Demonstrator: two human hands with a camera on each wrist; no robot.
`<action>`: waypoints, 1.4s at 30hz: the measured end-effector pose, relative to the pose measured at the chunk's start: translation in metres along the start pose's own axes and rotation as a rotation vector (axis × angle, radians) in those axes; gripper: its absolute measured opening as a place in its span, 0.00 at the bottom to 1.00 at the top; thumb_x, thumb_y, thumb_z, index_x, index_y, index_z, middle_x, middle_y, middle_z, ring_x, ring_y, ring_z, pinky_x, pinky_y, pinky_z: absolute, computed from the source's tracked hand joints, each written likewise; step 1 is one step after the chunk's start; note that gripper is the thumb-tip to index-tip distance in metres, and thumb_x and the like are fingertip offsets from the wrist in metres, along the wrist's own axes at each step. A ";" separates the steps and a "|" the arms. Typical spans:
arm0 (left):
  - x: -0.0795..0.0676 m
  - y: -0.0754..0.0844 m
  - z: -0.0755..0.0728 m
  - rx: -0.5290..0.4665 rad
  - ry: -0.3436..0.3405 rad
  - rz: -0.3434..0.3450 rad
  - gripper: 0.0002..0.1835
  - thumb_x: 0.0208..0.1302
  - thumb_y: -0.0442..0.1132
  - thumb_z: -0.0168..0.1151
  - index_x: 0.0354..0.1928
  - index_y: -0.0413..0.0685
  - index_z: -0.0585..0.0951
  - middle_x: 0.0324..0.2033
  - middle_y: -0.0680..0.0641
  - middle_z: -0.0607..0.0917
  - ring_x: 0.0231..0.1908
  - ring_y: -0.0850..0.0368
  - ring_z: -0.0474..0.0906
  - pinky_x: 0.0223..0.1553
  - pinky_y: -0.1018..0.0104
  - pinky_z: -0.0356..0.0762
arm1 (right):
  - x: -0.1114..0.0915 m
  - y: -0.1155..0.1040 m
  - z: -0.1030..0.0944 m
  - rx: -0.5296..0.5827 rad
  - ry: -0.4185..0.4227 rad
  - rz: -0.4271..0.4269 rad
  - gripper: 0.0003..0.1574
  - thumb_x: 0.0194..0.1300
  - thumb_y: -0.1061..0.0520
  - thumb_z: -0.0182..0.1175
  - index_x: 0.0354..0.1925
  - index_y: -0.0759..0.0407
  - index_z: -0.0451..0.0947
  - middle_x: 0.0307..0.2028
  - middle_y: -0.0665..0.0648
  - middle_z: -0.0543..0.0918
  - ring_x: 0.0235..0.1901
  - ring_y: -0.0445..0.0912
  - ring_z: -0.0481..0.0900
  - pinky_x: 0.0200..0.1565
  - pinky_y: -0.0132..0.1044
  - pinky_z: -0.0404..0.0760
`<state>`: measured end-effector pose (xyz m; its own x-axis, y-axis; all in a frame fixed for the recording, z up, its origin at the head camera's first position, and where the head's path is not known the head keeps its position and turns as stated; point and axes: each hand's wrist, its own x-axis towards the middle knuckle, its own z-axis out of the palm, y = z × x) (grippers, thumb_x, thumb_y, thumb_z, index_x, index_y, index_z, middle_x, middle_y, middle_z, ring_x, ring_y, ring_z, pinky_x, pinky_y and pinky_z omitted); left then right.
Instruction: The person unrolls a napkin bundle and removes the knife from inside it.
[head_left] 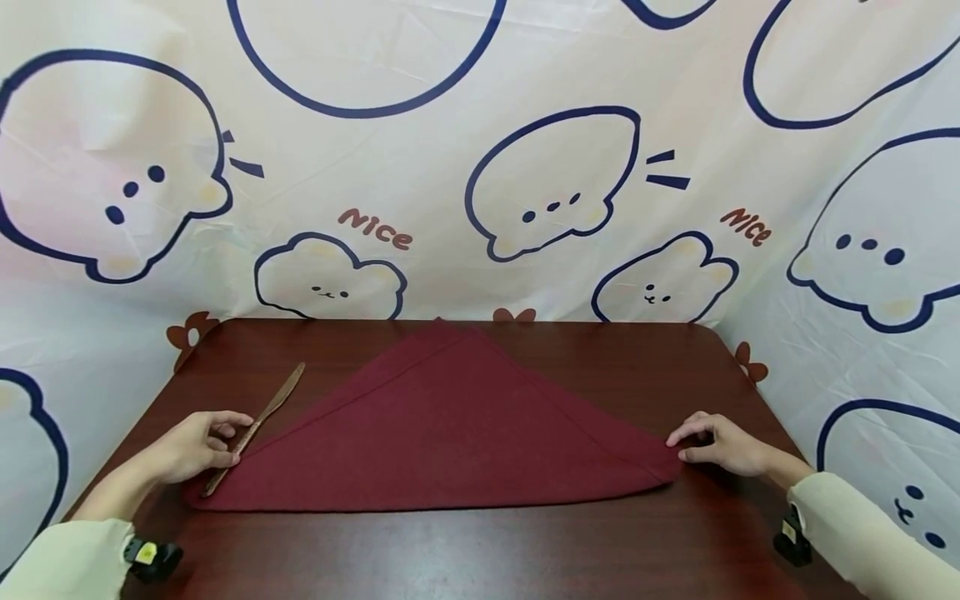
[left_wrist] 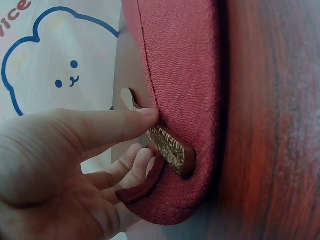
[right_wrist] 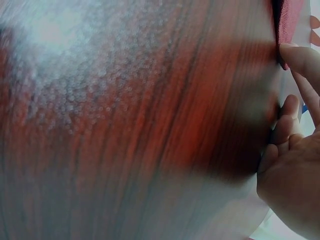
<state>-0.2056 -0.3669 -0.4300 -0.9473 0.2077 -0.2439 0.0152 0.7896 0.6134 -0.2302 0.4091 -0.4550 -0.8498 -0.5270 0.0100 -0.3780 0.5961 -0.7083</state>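
Observation:
A dark red cloth napkin, folded into a triangle, lies on the table with its long edge toward me and its point at the far edge. Across its left corner slants a gold-coloured table knife; the blade points away and the patterned handle lies on the cloth. My left hand pinches the knife between thumb and fingers, close to the napkin's corner. At the opposite end, my right hand pinches the napkin's right corner with thumb and forefinger. Its other fingers are loosely curled near the tabletop.
The brown wood-grain table shows bare around the cloth and reflects light at the front. A pale curtain printed with cartoon outlines hangs behind the table and along both sides. Each wrist carries a small black camera.

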 end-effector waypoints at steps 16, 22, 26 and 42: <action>0.001 -0.004 -0.001 0.008 -0.007 0.019 0.28 0.60 0.24 0.66 0.62 0.23 0.70 0.45 0.29 0.76 0.42 0.47 0.82 0.35 0.65 0.79 | -0.002 -0.002 0.001 0.044 -0.012 -0.025 0.09 0.64 0.64 0.67 0.43 0.59 0.87 0.39 0.53 0.82 0.39 0.40 0.71 0.35 0.36 0.64; 0.003 0.002 -0.002 0.089 0.024 0.025 0.27 0.58 0.25 0.66 0.60 0.23 0.71 0.42 0.30 0.78 0.40 0.46 0.79 0.35 0.61 0.78 | -0.001 -0.001 0.000 0.042 -0.014 -0.005 0.08 0.64 0.64 0.67 0.43 0.59 0.87 0.39 0.54 0.81 0.39 0.40 0.70 0.35 0.35 0.65; 0.003 0.008 0.000 0.159 0.051 -0.009 0.28 0.55 0.26 0.68 0.58 0.24 0.73 0.41 0.31 0.80 0.41 0.40 0.78 0.37 0.53 0.80 | -0.001 0.000 0.000 0.032 -0.010 -0.010 0.08 0.64 0.64 0.67 0.43 0.58 0.87 0.39 0.53 0.82 0.39 0.40 0.71 0.35 0.36 0.64; 0.005 0.004 -0.002 0.156 0.045 -0.011 0.27 0.56 0.28 0.69 0.58 0.27 0.74 0.41 0.31 0.81 0.42 0.38 0.79 0.37 0.53 0.80 | -0.001 0.001 0.001 0.020 0.003 -0.012 0.08 0.64 0.63 0.68 0.42 0.58 0.87 0.39 0.51 0.82 0.40 0.37 0.71 0.35 0.36 0.65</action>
<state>-0.2106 -0.3638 -0.4276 -0.9611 0.1747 -0.2140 0.0504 0.8725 0.4860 -0.2296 0.4097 -0.4559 -0.8461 -0.5327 0.0206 -0.3812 0.5775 -0.7219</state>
